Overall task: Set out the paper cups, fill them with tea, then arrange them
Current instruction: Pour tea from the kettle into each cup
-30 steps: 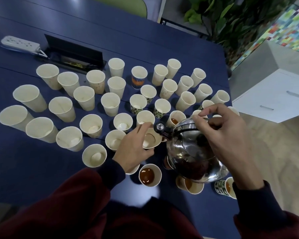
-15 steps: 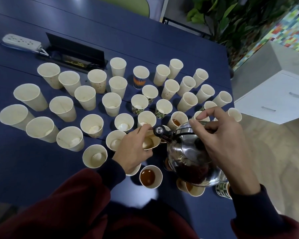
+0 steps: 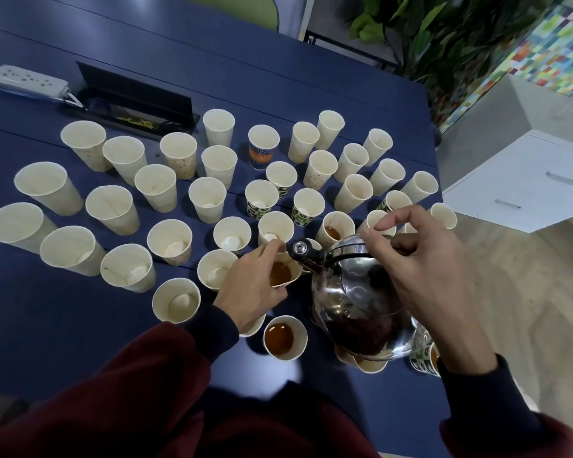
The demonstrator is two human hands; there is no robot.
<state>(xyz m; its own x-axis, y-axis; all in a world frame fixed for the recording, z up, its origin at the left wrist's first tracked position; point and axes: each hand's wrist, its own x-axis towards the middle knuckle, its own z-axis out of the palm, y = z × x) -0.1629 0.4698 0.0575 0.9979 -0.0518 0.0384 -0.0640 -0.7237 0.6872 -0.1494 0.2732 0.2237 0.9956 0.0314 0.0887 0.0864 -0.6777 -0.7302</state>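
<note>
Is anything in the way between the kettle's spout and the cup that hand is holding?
Nothing visible is. The kettle has its spout right at the rim of the cup the left hand holds.

An office meeting room: a long dark-blue bench (image 3: 212,61) with a flip-up cable hatch (image 3: 136,94) and power strip (image 3: 27,81) at far left, a white drawer cabinet (image 3: 536,180) right, a potted plant (image 3: 444,34) and a green chair (image 3: 245,4) beyond.

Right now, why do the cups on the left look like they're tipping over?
Head view: the wide-angle lens bends the edges, so the far-left cups splay outward; head view again: the shiny kettle throws bright glare, and the light is dim.
</note>
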